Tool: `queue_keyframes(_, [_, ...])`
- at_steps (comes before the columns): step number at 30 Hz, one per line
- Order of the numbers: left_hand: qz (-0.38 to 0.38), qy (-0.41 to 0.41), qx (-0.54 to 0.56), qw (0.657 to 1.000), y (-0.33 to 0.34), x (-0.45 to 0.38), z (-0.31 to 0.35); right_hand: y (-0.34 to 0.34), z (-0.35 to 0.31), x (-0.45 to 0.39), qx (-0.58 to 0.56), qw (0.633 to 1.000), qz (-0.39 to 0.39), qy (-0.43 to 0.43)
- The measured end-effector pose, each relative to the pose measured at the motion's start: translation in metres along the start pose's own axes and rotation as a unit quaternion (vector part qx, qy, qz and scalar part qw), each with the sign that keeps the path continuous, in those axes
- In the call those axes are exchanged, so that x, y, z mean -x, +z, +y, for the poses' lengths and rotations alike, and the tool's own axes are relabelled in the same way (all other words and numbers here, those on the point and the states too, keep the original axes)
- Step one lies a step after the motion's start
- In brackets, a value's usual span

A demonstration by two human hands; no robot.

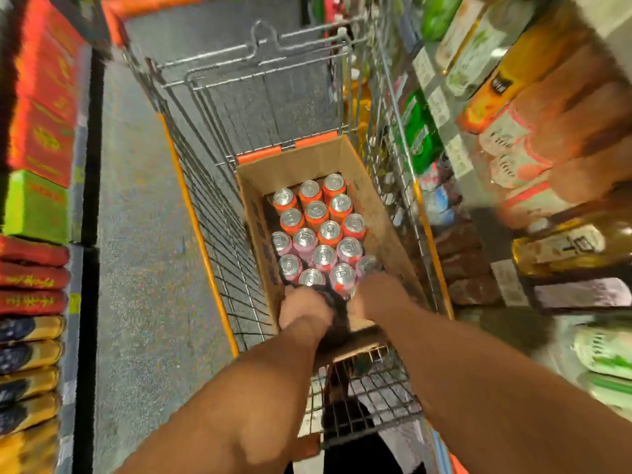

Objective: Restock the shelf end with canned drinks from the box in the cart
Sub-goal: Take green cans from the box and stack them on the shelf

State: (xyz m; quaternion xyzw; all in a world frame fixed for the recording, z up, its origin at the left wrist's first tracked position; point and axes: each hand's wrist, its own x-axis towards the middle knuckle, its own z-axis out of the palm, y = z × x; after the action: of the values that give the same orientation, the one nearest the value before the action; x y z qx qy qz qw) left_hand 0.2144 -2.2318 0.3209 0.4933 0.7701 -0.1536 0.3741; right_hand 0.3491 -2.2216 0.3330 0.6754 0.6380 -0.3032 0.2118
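- Clearly, both hands were down at the near end of the box (372, 213), which stood inside the cart (205, 234) in the aisle.
- The left hand (304, 307) had its fingers curled around something dark at the box edge; what it held was too blurred to name.
- The right hand (379, 295) reached among the nearest cans (316, 230), but its grip was hidden, so I could not tell if it was spread or pinching a can.
- The cans stood upright and tightly packed, orange ones far, pink ones near. Pulling one out at an angle could, I think, drag or tip a neighbour.
- A can taken only by its smooth rim could slip and fall back, denting others.
- The shelf (444, 138) on the right was just beside the cart and already crowded, so a careless swing could knock the bottles (564, 248) there.
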Motion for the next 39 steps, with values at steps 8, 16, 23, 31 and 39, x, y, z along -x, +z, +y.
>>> queue_keyframes(8, [0.043,0.17,0.082,0.981,-0.076,0.05,-0.022,-0.065,-0.043,0.095,-0.252,0.953,0.122,0.115])
queue_keyframes(16, [0.041,0.363,0.174,0.914,-0.167,0.092,-0.032,-0.112,-0.074,0.186,-0.373,0.853,0.305,0.199])
queue_keyframes(23, [-0.002,0.518,0.248,0.819,-0.226,0.16,-0.006,-0.14,-0.084,0.27,-0.418,0.756,0.47,0.18])
queue_keyframes(31, [-0.021,0.646,0.281,0.71,-0.256,0.261,0.034,-0.172,-0.063,0.376,-0.41,0.643,0.618,0.193])
queue_keyframes(39, [-0.075,0.73,0.286,0.616,-0.259,0.375,0.075,-0.186,-0.028,0.495,-0.328,0.554,0.739,0.196])
